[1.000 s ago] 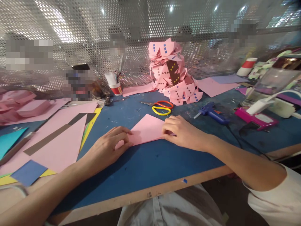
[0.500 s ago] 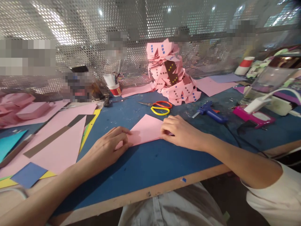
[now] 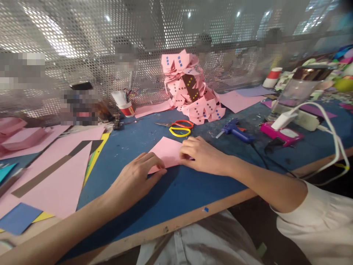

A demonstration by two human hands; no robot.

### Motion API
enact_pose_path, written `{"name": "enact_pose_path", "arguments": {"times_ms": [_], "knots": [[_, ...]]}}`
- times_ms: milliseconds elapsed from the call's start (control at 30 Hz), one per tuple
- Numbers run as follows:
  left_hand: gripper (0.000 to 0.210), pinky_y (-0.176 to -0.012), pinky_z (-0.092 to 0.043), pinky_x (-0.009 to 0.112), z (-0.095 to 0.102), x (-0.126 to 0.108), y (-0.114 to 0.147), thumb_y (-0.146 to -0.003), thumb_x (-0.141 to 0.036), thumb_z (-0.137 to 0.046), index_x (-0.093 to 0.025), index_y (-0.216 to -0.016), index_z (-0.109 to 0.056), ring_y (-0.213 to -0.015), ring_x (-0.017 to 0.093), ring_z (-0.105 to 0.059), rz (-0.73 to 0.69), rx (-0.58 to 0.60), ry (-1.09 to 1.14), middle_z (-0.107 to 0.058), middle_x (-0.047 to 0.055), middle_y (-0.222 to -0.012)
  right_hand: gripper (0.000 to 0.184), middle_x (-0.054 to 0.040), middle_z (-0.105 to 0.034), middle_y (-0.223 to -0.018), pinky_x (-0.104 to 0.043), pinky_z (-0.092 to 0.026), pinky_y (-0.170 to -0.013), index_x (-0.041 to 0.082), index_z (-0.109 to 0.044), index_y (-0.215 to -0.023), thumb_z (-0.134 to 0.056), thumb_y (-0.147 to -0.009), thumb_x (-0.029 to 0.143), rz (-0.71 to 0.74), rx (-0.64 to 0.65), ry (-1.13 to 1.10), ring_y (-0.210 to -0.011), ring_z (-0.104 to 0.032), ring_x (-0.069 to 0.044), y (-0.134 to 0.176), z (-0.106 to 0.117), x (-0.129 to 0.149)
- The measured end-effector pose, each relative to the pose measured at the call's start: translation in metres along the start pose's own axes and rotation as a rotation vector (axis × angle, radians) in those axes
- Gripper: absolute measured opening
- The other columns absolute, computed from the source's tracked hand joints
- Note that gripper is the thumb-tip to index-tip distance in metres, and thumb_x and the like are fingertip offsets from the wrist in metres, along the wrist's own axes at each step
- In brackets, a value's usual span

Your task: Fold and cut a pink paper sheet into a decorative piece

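1. Head view: from where I stand, the left hand (image 3: 139, 171) has just slid inward along the near edge of the pointed pink paper sheet (image 3: 167, 150), closer to the right hand (image 3: 200, 155).
2. Left fingers bend loosely, half open, at that edge; right fingers curl over the sheet's right end. Whether either pinches, I cannot tell.
3. It lies on the blue tabletop (image 3: 176, 197), near red-and-yellow-handled metal scissors (image 3: 190, 123).
4. Pressure, I judge, now falls nearer its middle.

The one view looks from head height, forward and down, the left hand (image 3: 141, 171) and right hand (image 3: 199, 155) near, the screen (image 3: 150, 40) beyond the table (image 3: 179, 195)
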State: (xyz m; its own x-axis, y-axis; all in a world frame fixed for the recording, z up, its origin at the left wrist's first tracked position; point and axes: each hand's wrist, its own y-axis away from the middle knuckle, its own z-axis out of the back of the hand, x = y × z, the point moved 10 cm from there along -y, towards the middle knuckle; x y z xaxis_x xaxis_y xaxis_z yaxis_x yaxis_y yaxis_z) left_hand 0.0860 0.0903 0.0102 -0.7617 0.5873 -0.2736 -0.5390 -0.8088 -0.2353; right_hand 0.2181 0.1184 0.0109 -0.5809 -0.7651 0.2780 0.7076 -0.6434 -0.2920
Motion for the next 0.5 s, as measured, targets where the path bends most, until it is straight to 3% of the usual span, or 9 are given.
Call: {"name": "enact_pose_path", "arguments": {"times_ms": [200, 500], "knots": [[0.017, -0.08, -0.046, 0.032, -0.008, 0.004, -0.006, -0.101, -0.032, -0.051, -0.023, -0.09, -0.06, -0.089, 0.019, -0.058, -0.027, -0.077, 0.014, -0.064, 0.002, -0.092, 0.023, -0.0037, -0.067, -0.096, -0.033, -0.03, -0.082, 0.018, -0.065, -0.082, -0.065, -0.097, 0.035, 0.011, 0.007, -0.007, -0.095, -0.056, -0.018, 0.0, 0.003, -0.001], [0.019, -0.076, -0.046, 0.032, -0.006, 0.006, -0.003, -0.1, -0.035, -0.051, -0.023, -0.089, -0.06, -0.086, 0.019, -0.058, -0.03, -0.113, 0.005, -0.063, 0.002, -0.089, 0.025, -0.0036, -0.071, -0.09, -0.031, -0.034, -0.079, 0.019, -0.071, -0.084, -0.061, -0.099, 0.036, -0.011, 0.034, -0.047, -0.089, -0.061, -0.018, 0.002, 0.015, -0.013]]}}
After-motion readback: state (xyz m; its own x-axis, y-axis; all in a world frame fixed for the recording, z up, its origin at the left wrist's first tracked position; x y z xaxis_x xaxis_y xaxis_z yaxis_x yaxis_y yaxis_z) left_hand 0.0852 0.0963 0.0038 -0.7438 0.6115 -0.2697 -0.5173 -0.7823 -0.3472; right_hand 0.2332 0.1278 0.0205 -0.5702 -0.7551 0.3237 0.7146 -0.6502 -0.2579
